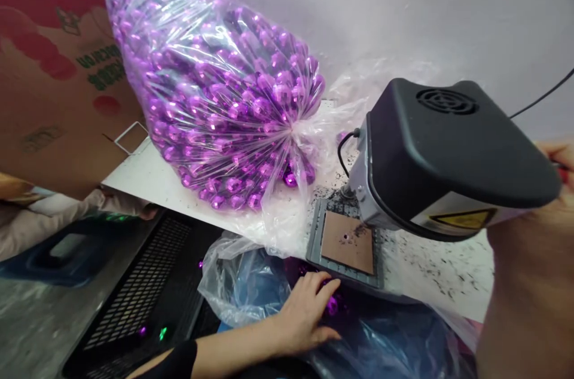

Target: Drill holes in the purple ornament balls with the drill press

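My left hand is over the opening of a clear plastic bag below the table edge, its fingers apart beside purple shiny balls. At the right edge, my right hand is at the far end of a black machine head; its fingers are mostly hidden behind the machine. Under the machine's front lies a brown square plate with a small dark hole, set on a grey base.
A large tied clear bag of purple balls lies on the white table. Behind it stands a cardboard box. A black crate is at lower left, near another person's sleeve. Dark debris surrounds the machine base.
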